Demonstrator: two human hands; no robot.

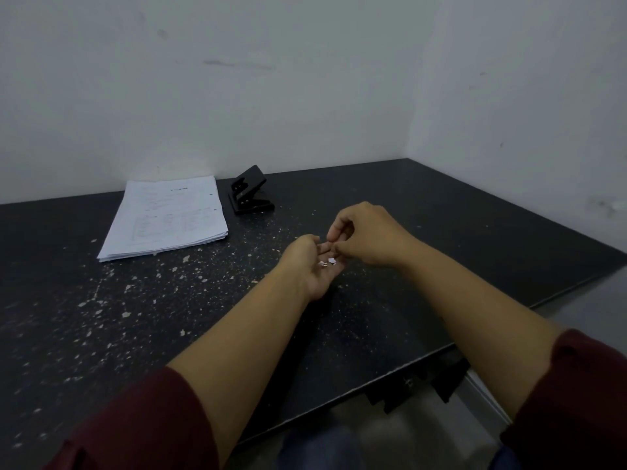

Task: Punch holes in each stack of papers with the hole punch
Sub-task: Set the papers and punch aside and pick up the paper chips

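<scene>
A stack of printed white papers (168, 218) lies at the back left of the dark table (458, 212), with two punched holes along its right edge. Just right of it stands the black hole punch (250, 195), its lever raised. My left hand (314, 266) is palm up over the table's middle, cupping several small white paper bits (327, 262). My right hand (364, 234) hovers right above that palm, thumb and fingertips pinched together; what they pinch is too small to tell. Both hands are well away from the punch and papers.
White specks and paint flecks are scattered over the tabletop (152, 286). White walls meet in a corner at the back right. The table's front edge (390, 374) runs diagonally, with floor below it at the right.
</scene>
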